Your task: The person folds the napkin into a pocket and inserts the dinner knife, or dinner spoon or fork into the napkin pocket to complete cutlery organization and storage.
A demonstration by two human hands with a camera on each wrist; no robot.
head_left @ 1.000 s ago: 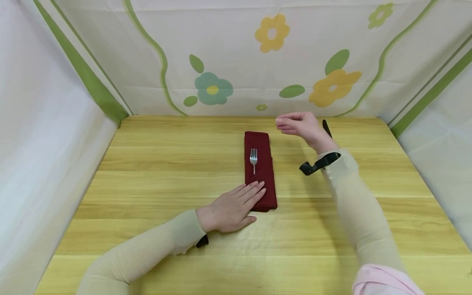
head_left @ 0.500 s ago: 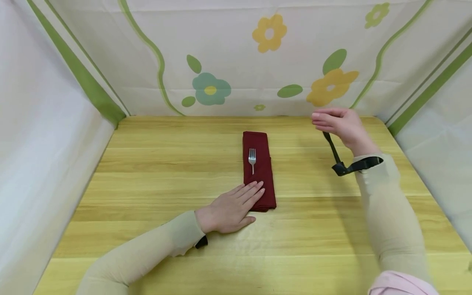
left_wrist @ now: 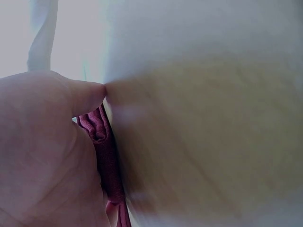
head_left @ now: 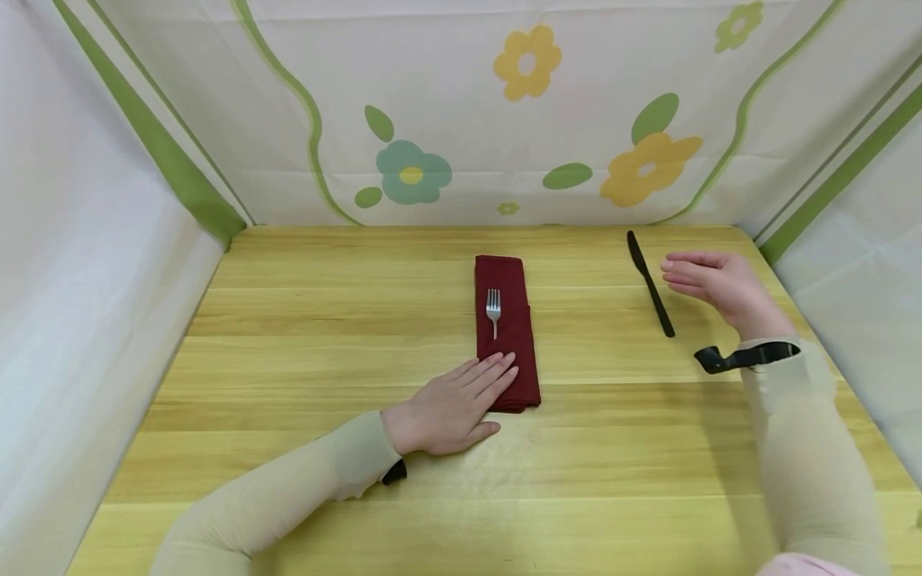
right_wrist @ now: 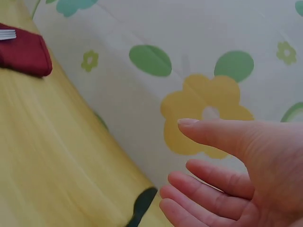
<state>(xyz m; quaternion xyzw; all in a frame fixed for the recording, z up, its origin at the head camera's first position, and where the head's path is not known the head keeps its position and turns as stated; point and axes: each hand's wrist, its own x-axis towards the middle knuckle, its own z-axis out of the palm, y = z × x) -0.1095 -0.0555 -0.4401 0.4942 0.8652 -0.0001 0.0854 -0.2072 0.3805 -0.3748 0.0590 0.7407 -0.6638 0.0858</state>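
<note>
A dark red folded napkin (head_left: 507, 280) lies lengthwise on the wooden table. On it a silver fork (head_left: 494, 312) points its tines to the back, and the lower end of its handle is out of sight by the fingers. My left hand (head_left: 446, 406) rests flat on the napkin's near end, fingers straight; the left wrist view shows the napkin's folded layers (left_wrist: 97, 126) beside the palm. To the right lies a black knife (head_left: 651, 284) on the table. My right hand (head_left: 716, 286) hovers just right of the knife, fingers relaxed and holding nothing.
Behind the wooden tabletop (head_left: 324, 312) hangs a white cloth with printed flowers (head_left: 475, 112). White cloth with green bands also closes off the left side (head_left: 86, 240) and the right side (head_left: 857, 240).
My right hand has moved right, past the knife, and a little nearer, so the whole knife now shows. My left hand, the napkin and the fork have stayed in place.
</note>
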